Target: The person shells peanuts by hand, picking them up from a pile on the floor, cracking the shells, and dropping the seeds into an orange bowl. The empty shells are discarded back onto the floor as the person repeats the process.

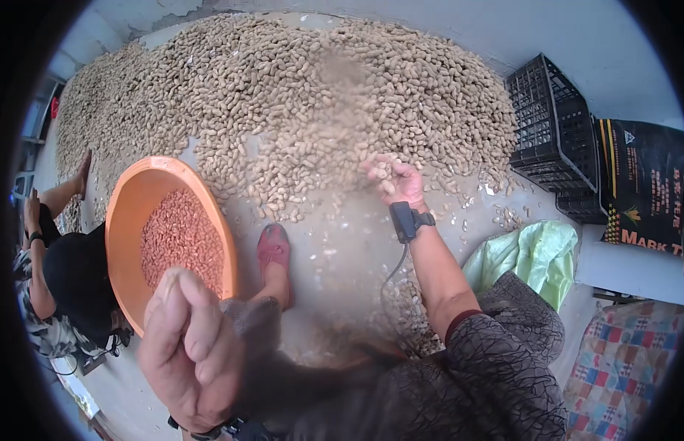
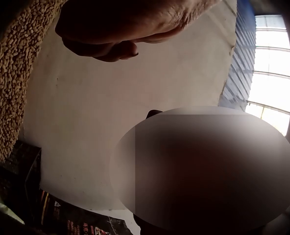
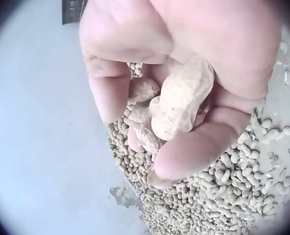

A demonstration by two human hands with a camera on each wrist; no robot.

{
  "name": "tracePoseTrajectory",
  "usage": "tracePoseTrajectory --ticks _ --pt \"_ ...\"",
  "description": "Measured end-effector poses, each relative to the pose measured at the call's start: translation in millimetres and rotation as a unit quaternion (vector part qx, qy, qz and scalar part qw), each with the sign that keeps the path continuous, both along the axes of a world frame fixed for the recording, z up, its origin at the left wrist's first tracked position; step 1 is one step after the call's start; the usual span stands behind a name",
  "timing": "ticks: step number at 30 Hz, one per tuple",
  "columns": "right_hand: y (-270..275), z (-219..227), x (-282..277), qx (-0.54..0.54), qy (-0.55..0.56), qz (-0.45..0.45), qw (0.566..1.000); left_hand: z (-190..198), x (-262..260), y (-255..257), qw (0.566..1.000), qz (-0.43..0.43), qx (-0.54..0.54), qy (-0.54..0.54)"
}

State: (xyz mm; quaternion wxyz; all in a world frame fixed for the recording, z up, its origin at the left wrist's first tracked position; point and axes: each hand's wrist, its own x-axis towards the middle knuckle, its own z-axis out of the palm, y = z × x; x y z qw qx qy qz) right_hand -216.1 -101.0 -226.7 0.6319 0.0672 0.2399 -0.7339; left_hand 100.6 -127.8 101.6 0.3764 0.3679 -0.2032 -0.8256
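Right over the edge of a massive peanut pile [image 1: 268, 95] on the floor [image 1: 342, 257], the right hand [image 1: 395, 178] had its fingers [image 3: 194, 156] wrapped round a few unshelled peanuts [image 3: 181, 103]. The left hand [image 1: 191, 353] was up close in the head view, fingers curled in, blocking part of an orange basin [image 1: 129, 235] with reddish kernels [image 1: 181, 235] inside.

Storeroom — peanut heap [image 1: 246, 81], black crates [image 1: 531, 117]
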Motion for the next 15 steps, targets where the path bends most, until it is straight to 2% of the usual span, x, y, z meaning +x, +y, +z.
tracePoseTrajectory --ticks 2,4,5,7,11,13,15 --pt "-0.2 12.0 5.0 0.015 0.051 0.015 0.998 1.7 -2.1 1.3 1.000 -0.002 0.019 0.016" --pt "1.1 14.7 6.2 -0.063 -0.014 0.092 0.994 2.0 -2.3 2.3 1.000 -0.004 0.018 0.023" --pt "5.7 16.0 6.3 -0.064 -0.010 0.094 0.993 2.4 -2.7 3.2 0.999 -0.012 0.028 0.034" --pt "10.7 34.3 13.6 -0.068 -0.036 0.164 0.983 0.4 -1.1 3.5 0.998 -0.034 0.025 0.050" --pt "20.9 75.3 35.3 -0.061 -0.040 0.173 0.982 -4.1 1.9 1.2 0.994 -0.069 0.012 0.078" --pt "24.0 93.6 45.7 -0.039 0.025 0.145 0.988 -8.6 3.3 0.5 0.992 -0.077 0.013 0.097" --pt "24.4 109.4 55.3 -0.036 0.034 0.127 0.991 -8.9 2.9 -0.2 0.989 -0.092 0.007 0.116"
